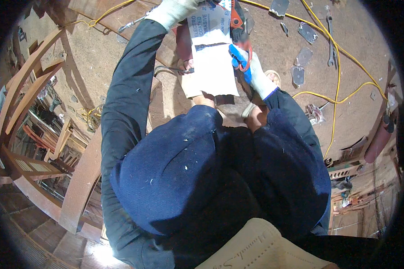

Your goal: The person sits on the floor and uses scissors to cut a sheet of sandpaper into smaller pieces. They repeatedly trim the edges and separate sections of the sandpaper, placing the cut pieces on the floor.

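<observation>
A sheet of sandpaper (215, 71) stretches away from me over my feet, its far part grey with blue print and its near part pale. A dark slit crosses it between the two parts. My left hand (175, 12), in a white glove, grips its far left corner; the fingertips run out of the picture. At the right edge, my right hand (254, 71), in a white glove with blue-coated fingers, is closed round the red loop handle of scissors (248, 60). The scissors' blades cannot be made out.
A red-orange and black tool (237, 21) lies beyond the right hand. Yellow cords (338, 89), a wrench (331, 42) and several clear plates (307, 32) lie on the right. Curved wooden frames (27, 85) stand on the left. A dark red cylinder (378, 142) lies far right.
</observation>
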Available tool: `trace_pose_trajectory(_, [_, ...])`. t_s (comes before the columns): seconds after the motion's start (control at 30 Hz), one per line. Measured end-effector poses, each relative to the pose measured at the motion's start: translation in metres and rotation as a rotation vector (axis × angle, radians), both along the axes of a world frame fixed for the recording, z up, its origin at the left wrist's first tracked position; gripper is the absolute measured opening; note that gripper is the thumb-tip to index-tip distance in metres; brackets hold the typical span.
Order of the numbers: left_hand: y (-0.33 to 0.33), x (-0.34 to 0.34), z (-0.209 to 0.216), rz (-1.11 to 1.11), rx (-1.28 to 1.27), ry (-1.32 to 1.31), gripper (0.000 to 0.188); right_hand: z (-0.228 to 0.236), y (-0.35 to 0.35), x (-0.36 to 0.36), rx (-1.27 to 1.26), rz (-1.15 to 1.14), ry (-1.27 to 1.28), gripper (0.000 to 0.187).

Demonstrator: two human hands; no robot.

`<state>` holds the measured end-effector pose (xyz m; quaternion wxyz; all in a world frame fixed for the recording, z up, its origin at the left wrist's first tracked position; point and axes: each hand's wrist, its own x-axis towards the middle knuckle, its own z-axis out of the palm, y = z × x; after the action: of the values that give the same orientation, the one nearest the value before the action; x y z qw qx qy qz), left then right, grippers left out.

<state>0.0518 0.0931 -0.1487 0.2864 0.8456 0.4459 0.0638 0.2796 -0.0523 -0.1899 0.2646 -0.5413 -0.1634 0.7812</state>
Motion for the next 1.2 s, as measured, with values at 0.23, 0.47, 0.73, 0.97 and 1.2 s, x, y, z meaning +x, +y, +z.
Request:
trace_pose_trajectory(0.23, [-0.001, -0.005, -0.003, 0.007, -0.005, 0.005, 0.019, -0.001, 0.018, -0.004, -0.258, 0.032, -0.003, 0.018])
trace_pose_trajectory(0.47, [-0.002, -0.002, -0.002, 0.017, 0.033, -0.034, 0.019, -0.024, 0.009, -0.003, -0.173, 0.042, 0.031, 0.024])
trace_pose_trajectory(0.73, [-0.002, 0.009, -0.003, 0.085, 0.172, -0.057, 0.029, -0.009, 0.021, -0.006, -0.244, -0.083, 0.019, 0.021])
trace_pose_trajectory(0.97, [-0.059, 0.049, 0.008, 0.842, 0.595, 0.573, 0.066, 0.017, 0.023, 0.005, -0.14, 0.064, -0.081, 0.019])
trace_pose_trajectory(1.2, [-0.114, 0.007, -0.034, 1.392, -0.732, -0.755, 0.045, 0.045, 0.009, -0.001, 0.04, 0.323, -0.205, 0.023])
